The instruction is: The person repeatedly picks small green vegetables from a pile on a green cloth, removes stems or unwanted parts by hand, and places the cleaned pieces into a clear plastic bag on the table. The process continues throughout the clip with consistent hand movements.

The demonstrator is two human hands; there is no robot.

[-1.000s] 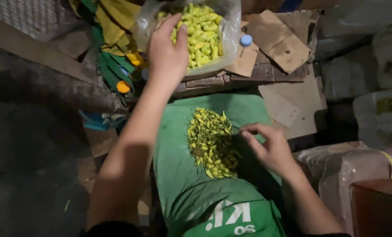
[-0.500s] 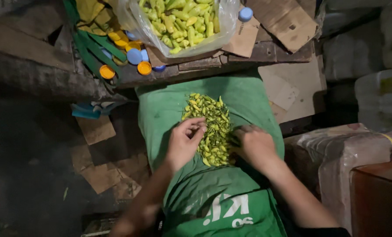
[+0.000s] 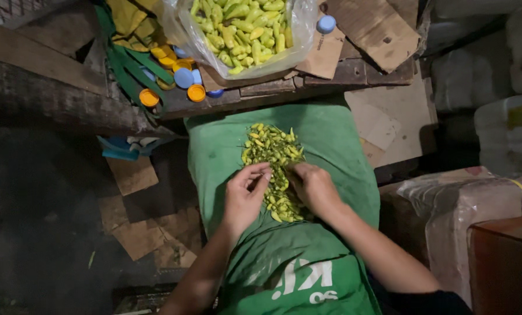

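- A heap of small yellow-green chillies [image 3: 274, 169] is spread along the middle of a green cloth [image 3: 220, 157] draped over the lap.
- The left hand [image 3: 244, 195] is curled at the heap's left edge, fingertips pinched narrow on what seems to be one chilli.
- The right hand [image 3: 312, 188] is cupped over the heap's right side; what it holds cannot be told.
- Pods are best picked singly and kept off the cloth's edges.
- Farther off, a clear bag of chillies [image 3: 246, 29] sits on a wooden ledge [image 3: 354, 73], bottle caps [image 3: 185, 79] beside it.
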